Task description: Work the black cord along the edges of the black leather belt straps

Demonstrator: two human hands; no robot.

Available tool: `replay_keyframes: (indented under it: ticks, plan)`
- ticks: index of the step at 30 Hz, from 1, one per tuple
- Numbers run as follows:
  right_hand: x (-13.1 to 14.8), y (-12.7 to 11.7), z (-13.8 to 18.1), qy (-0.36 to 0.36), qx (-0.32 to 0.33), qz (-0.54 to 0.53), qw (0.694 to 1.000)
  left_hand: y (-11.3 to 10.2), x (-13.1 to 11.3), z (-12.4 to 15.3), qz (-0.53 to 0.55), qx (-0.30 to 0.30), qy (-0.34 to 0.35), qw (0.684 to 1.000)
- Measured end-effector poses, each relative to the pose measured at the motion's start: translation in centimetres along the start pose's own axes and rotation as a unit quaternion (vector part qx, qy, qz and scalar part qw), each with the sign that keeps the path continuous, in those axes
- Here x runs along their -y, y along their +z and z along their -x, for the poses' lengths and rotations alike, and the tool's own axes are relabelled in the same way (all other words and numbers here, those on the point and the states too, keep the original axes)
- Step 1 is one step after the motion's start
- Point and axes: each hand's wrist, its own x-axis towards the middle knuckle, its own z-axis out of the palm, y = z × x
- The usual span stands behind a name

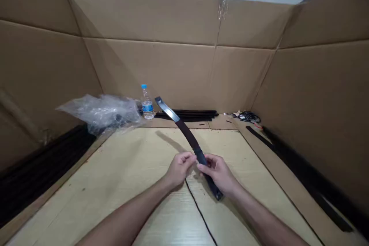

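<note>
A long, slightly curved dark strap-like handle [188,136] with a hole near its glossy upper end slants across the middle of the view. Dark cord seems wound around its middle, ending in a few ridges just above my hands. My right hand [216,171] grips the lower part between thumb and fingers. Close against the strip's left side, my left hand [181,167] is closed in a pinch. From beneath it a thin black cord [198,208] runs down to the bottom edge. The fingertips partly hide where cord and strip meet.
Cardboard walls [150,61] enclose the pale tabletop [121,184]. At the back stand a water bottle [147,103], a clear plastic bag [112,111], a stack of black strips [196,115] and tangled wires [248,116]. More dark strips [43,169] line the left; others [300,177] lie right.
</note>
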Motion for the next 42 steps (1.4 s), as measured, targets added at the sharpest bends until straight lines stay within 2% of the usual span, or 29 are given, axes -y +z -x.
replay_keyframes:
  ticks: [7, 12, 16, 19, 25, 27, 32, 37, 42]
  plan:
    - [0.4, 0.4, 0.4, 0.058, -0.005, -0.074, 0.996, 0.1, -0.3, 0.0, 0.091, 0.082, -0.021, 0.992]
    - [0.5, 0.2, 0.1, 0.088, -0.019, -0.153, 0.984, -0.1, -0.6, 0.1, 0.069, 0.067, 0.003, 0.995]
    - [0.3, 0.2, 0.1, 0.039, 0.009, -0.091, 0.995, -0.2, -0.1, -0.1, 0.063, 0.084, 0.021, 0.994]
    - [0.4, 0.0, 0.3, 0.013, 0.031, -0.021, 0.999, -0.2, 0.0, -0.1, 0.021, 0.051, 0.028, 0.998]
    - [0.2, -0.1, 0.1, 0.007, -0.025, 0.008, 1.000, -0.3, 0.1, 0.0, -0.012, 0.025, 0.020, 0.999]
    - [0.2, 0.1, 0.2, 0.009, -0.037, 0.011, 0.999, -0.2, 0.2, 0.0, -0.001, 0.036, 0.025, 0.999]
    - [0.4, 0.6, 0.5, 0.029, -0.012, -0.025, 0.999, 0.2, 0.4, 0.1, 0.066, 0.106, 0.001, 0.992]
    - [0.8, 0.4, 0.5, 0.050, -0.018, -0.123, 0.991, 0.0, 0.2, -0.2, -0.018, 0.006, 0.023, 1.000]
    - [0.4, 0.3, 0.4, 0.052, -0.021, -0.154, 0.986, -0.1, 0.1, -0.3, 0.011, 0.031, -0.001, 0.999]
